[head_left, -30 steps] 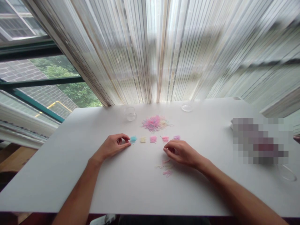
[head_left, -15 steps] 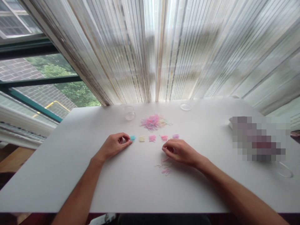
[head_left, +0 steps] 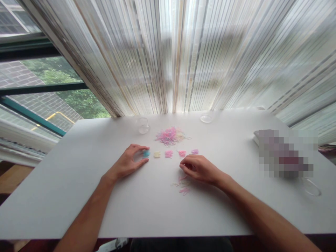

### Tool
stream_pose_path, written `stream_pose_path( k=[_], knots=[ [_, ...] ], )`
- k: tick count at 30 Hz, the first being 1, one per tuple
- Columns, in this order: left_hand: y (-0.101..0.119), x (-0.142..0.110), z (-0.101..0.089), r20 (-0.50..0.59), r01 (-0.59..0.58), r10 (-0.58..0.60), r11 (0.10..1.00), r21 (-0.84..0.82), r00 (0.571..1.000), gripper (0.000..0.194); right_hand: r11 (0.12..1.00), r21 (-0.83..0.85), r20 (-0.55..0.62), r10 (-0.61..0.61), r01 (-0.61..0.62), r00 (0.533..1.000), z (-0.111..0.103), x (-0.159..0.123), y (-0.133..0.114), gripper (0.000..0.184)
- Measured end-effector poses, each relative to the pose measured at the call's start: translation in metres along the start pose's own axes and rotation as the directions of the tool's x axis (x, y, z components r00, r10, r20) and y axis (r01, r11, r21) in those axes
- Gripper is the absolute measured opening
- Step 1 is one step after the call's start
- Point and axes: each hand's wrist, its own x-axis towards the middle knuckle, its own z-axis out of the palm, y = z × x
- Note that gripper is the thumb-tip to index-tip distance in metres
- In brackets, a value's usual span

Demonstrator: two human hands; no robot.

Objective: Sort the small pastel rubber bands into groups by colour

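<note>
Our left hand [head_left: 131, 159] is partly open, thumb and fingers apart in a C shape, with the blue bundle [head_left: 146, 153] of thin pieces lying between their tips; we cannot tell whether the skin touches it. Our right hand [head_left: 201, 168] is loosely curled, thumb and forefinger close together, and we cannot tell whether anything is pinched there.

Both hands are low over the white worktop [head_left: 131, 217], well apart from each other. Our left forearm slants up and inward from the near edge, its fingers pointing right; our right forearm slants in from the lower right, its fingers pointing left.

From the left fingertips a row runs rightward: a pale yellow bundle [head_left: 156, 154] and a pink bundle [head_left: 168, 154] between the hands, then a coral-pink bundle [head_left: 182, 153] and a purple bundle [head_left: 194, 151] just beyond the right hand. Loose pieces [head_left: 184, 190] lie just on the near side of the right fingers. Farther out, between the hands, sits a mixed-colour pile [head_left: 169, 135]. A clear container [head_left: 143, 128] stands beyond the left hand, and a clear round disc [head_left: 206, 119] lies well beyond the right.
</note>
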Motion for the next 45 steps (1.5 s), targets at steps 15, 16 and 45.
stream_pose_path(
  k=[15,16,45],
  knots=[
    [0.005,0.0,-0.002,0.023,0.033,-0.032,0.999,-0.034,0.999,0.039,1.0,-0.018,-0.002,0.0,0.0,1.0,-0.001,0.0,0.0,0.018],
    [0.005,0.0,-0.002,0.021,0.034,-0.033,0.999,-0.036,0.999,0.039,1.0,-0.021,0.0,0.003,-0.003,1.0,-0.001,-0.001,0.0,0.018],
    [0.115,0.037,0.039,0.44,-0.139,0.206,0.974,-0.179,0.874,0.016,0.965,-0.058,0.406,0.255,-0.254,0.878,-0.036,-0.009,-0.02,0.02]
  ],
)
